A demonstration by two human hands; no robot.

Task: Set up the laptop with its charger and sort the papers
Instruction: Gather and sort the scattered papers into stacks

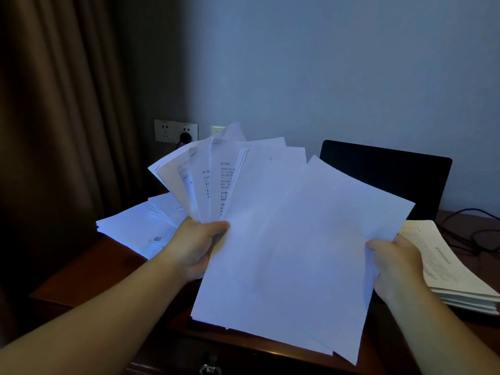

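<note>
From the head camera, the only view, the person holds a fan of papers (270, 226) up over the wooden desk (81, 269). The left hand (196, 247) pinches the fan's base, thumb pressed over the front sheets, fingers curled behind. The right hand (393, 266) grips the large blank front sheet by its edge at 3 o'clock, thumb on top.

Behind the fan, at 1 o'clock, stands the laptop (392, 180) with its screen dark. A cable (476, 234) trails across the desk at 3 o'clock, and a plug sits in the wall socket (176, 131) at 11 o'clock; whether the cable reaches the laptop I cannot tell. 2 stacks already lie on the desk: a white pile (135, 228) at 9 o'clock and a cream pile (454, 272) at 4 o'clock.

To my eye the sorting is midway. It would go best if the right hand peels just 1 sheet while the left keeps its pinch firm, so the fan does not slide loose.
</note>
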